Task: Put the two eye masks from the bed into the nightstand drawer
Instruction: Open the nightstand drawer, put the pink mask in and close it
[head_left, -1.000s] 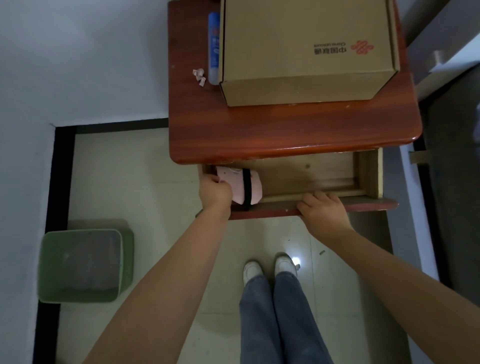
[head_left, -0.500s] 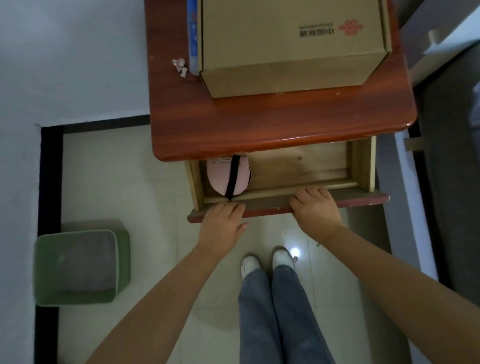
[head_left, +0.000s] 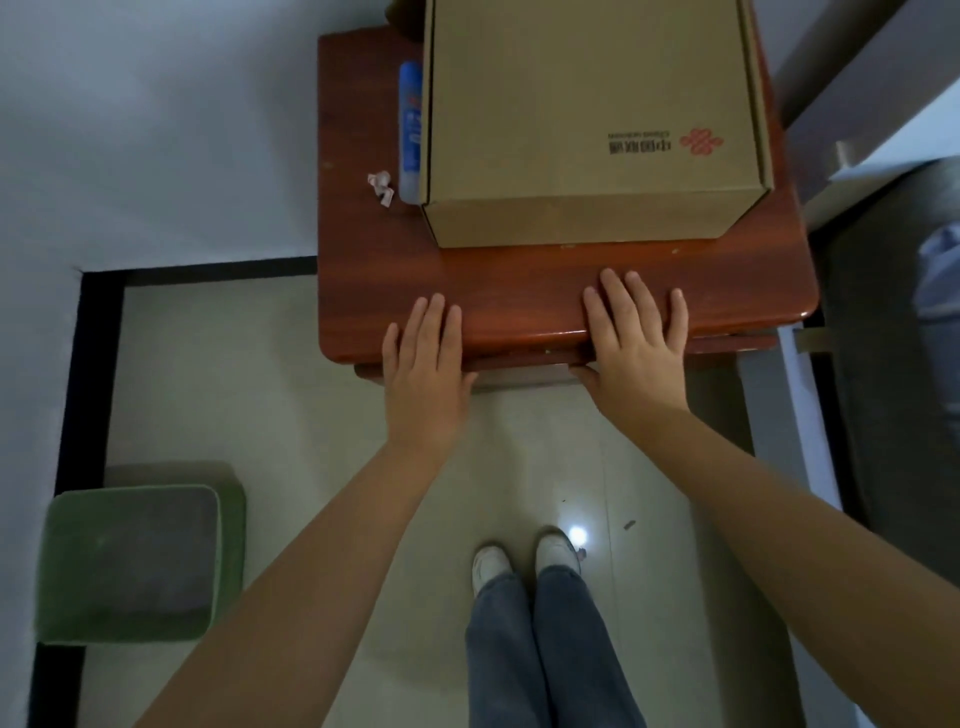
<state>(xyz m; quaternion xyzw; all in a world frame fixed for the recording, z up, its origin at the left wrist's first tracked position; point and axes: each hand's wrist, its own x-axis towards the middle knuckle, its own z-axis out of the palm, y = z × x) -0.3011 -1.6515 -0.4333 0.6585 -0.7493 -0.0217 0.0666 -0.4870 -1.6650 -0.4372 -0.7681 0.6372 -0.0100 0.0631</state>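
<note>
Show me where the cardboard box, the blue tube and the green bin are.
cardboard box (head_left: 587, 93): head view, middle of its top face.
blue tube (head_left: 410, 130): head view, middle of its body, left of the box.
green bin (head_left: 67, 566): head view, its left rim, on the floor.

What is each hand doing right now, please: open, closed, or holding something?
Left hand: open, flat against the drawer front, holding nothing.
Right hand: open, fingers over the nightstand edge, holding nothing.
</note>
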